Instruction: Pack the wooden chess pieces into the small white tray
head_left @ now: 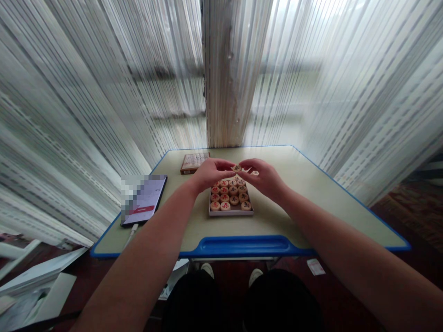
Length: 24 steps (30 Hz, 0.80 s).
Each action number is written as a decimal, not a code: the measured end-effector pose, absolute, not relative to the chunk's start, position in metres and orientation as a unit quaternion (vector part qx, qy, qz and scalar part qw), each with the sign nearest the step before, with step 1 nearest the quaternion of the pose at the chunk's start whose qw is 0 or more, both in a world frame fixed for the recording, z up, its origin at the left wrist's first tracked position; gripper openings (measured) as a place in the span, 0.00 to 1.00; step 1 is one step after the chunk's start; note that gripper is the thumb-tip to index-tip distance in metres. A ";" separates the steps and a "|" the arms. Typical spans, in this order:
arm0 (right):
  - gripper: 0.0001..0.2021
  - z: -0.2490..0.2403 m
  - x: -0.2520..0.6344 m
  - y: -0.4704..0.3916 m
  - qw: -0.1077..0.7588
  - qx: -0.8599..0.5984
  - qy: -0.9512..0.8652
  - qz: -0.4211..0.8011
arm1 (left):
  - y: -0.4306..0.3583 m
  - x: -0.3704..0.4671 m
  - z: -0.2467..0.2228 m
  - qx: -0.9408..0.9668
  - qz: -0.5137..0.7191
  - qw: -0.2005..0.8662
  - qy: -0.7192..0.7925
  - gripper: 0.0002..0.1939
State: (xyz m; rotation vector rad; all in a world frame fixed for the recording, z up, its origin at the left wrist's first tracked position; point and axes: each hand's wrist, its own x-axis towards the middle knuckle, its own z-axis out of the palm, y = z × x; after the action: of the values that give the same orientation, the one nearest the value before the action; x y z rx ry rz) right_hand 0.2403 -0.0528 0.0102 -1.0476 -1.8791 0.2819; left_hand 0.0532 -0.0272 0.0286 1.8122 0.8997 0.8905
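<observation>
Over the far part of an open box, I hold up a round Chinese chess piece with a dark character on it. My left hand pinches its left side, and my right hand has its fingertips at its right side. Rows of round wooden pieces fill much of the box, with red characters mostly on the left and black on the right. A gap shows in the near row, left of a black horse piece. Another piece is partly hidden behind my right fingers.
A flat box lid lies at the back left of the table. At the left edge rests a tablet with a white cable plugged in. A blue tray groove runs along the front edge. Sheer curtains hang close behind.
</observation>
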 end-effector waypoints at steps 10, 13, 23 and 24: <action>0.08 0.022 0.242 -0.066 0.385 -0.431 -0.804 0.141 | -0.024 0.052 0.026 0.755 0.337 0.395 0.401 0.15; 0.08 0.024 0.241 -0.071 0.323 -0.416 -0.837 0.150 | -0.021 0.051 0.024 0.757 0.340 0.367 0.421 0.14; 0.07 0.020 0.236 -0.073 0.223 -0.407 -0.882 0.085 | -0.023 0.052 0.024 0.778 0.322 0.332 0.426 0.12; 0.08 0.020 0.236 -0.073 0.220 -0.406 -0.884 0.081 | -0.023 0.053 0.024 0.782 0.317 0.324 0.428 0.12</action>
State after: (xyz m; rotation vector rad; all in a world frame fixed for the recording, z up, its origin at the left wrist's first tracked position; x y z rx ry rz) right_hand 0.2358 -0.0734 0.0197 -1.1218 -2.4440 0.2243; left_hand 0.0525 -0.0231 0.0242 2.0501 1.1236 0.8319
